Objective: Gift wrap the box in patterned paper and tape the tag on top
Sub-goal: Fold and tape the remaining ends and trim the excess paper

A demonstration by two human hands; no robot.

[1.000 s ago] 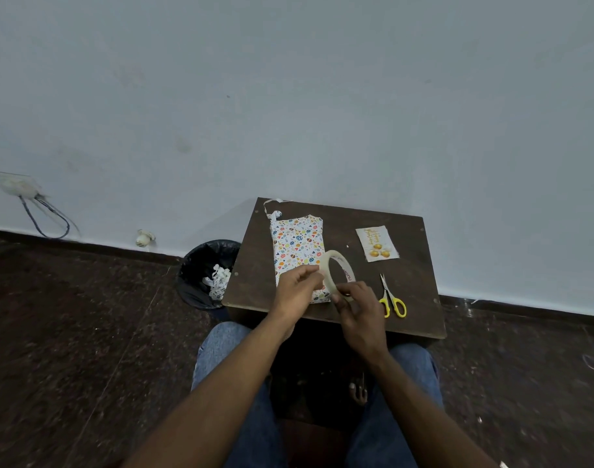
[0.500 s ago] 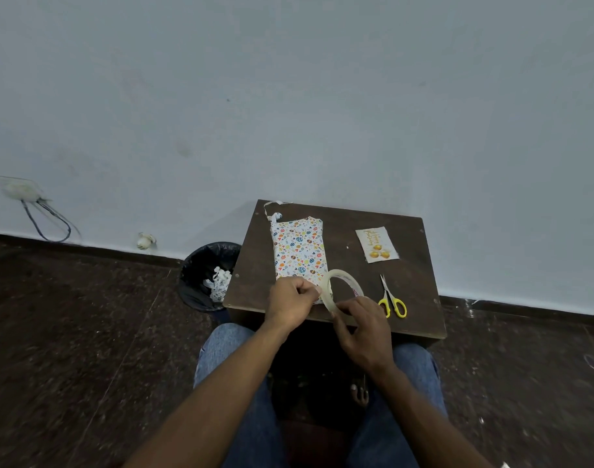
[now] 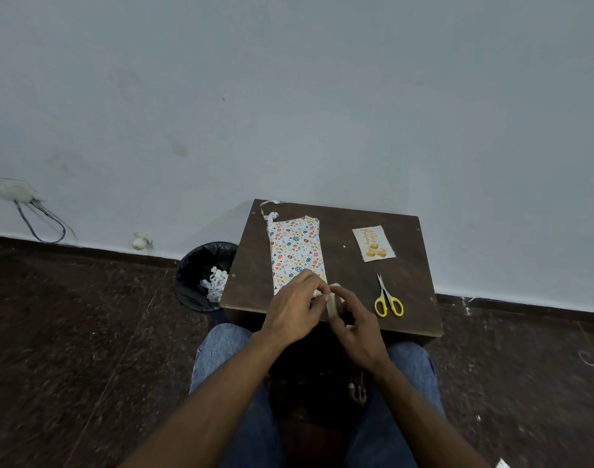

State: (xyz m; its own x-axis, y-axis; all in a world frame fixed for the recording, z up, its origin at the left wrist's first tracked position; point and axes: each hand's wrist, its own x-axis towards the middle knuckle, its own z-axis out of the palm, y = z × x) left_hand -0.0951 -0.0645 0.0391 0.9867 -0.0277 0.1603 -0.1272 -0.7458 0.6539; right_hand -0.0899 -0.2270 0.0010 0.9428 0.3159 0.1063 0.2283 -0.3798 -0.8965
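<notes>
While your hands meet at the near end of the box [image 3: 296, 251], they share one small job: freeing a strip of tape. Your right hand [image 3: 356, 327] has its fingers curled round the tape roll [image 3: 331, 307], which shows only as a pale edge between the two hands. Your left hand [image 3: 293, 310] has its fingertips pinched together just beside that edge, most likely on the loose end of the tape, though the strip itself is too thin to make out. Holding the roll this close to the box makes sense, since the near flap probably still needs sealing.

The box lies flat on the table [image 3: 336, 265], already covered in patterned paper, its long side running away from you. A white scrap of ribbon or paper [image 3: 267, 211] curls at its far end. To the right of the box, well apart from it, the tag [image 3: 373, 243] lies face up, not yet taped on, so that step is still ahead. Nearer you than the tag and right of the box, the scissors [image 3: 387, 297] sit within easy reach of your right hand for cutting the strip. Left of the box, off the table on the floor, a bin [image 3: 206, 275] holds paper offcuts.
</notes>
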